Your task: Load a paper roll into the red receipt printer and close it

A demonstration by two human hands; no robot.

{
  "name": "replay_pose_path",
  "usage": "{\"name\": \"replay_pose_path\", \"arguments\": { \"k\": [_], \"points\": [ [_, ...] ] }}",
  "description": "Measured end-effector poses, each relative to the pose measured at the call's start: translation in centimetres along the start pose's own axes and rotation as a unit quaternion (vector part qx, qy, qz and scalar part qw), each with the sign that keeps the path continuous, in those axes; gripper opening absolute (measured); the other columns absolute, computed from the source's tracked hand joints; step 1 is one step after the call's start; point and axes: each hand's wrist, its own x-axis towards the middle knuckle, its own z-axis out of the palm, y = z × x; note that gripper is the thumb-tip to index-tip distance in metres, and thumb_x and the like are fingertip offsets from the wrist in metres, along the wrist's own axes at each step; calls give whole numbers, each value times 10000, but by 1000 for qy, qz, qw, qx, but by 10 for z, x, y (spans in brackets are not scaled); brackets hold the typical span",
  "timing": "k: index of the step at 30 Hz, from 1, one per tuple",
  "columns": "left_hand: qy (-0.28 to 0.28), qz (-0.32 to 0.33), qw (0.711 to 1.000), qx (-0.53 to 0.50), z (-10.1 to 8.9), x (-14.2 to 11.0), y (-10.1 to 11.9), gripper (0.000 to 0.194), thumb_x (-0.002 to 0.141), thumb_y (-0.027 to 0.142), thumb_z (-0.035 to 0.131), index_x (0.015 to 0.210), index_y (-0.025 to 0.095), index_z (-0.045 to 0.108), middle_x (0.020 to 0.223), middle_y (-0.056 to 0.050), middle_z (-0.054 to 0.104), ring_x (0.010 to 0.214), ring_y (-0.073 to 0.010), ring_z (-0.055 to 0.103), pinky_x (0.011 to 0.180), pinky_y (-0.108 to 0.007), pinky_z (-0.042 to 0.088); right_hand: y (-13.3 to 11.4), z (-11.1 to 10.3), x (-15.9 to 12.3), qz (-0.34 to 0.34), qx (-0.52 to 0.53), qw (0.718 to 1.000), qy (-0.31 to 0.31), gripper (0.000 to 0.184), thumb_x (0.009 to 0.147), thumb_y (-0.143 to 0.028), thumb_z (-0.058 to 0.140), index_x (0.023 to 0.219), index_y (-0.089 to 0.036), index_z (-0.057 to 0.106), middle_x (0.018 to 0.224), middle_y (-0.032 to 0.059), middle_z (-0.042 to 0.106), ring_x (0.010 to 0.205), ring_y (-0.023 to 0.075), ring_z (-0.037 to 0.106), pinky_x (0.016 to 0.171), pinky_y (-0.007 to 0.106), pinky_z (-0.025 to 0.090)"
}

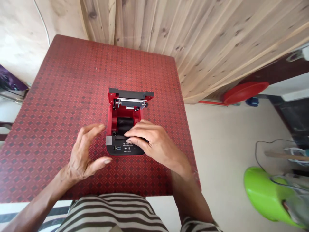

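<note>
A small red and black printer [120,112] stands in the middle of a red patterned table [72,90], its lid tipped up at the back and a dark roll bay showing inside. My right hand [151,141] lies on the printer's front right, fingers pressed onto the black front panel near the buttons. My left hand [85,151] hovers just left of the printer, fingers spread and curved, thumb near the front left corner, holding nothing.
A wooden plank wall [193,35] stands behind the table. On the floor to the right sit a green plastic object [265,193], a red basin [243,91] and loose cables [270,145]. My striped clothing [108,212] shows at the table's near edge.
</note>
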Motion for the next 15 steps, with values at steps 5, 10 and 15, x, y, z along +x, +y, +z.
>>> {"name": "replay_pose_path", "arguments": {
  "k": [5,10,15],
  "points": [
    [66,21,998,-6,-12,56,-3,707,973,671,547,1535,253,452,1377,-114,584,1232,-297,602,969,-496,611,4,0,-1,5,43,999,33,103,1010,-183,667,1009,-180,771,989,46,806,931,170,725,860,325,577],
    [81,63,993,53,-9,100,-2,646,1034,647,446,1521,224,448,1428,-74,556,1351,-252,547,1044,-430,578,8,-3,-1,22,60,997,41,152,1015,-122,630,1006,-183,768,1000,37,805,938,152,743,857,298,574],
    [52,70,994,58,-9,116,-2,666,1052,644,404,1536,188,431,1496,-99,550,1415,-264,502,1089,-440,544,4,0,-2,0,44,995,86,146,1026,-142,620,1021,-197,755,977,36,787,920,160,717,846,325,581]
  ]
}}
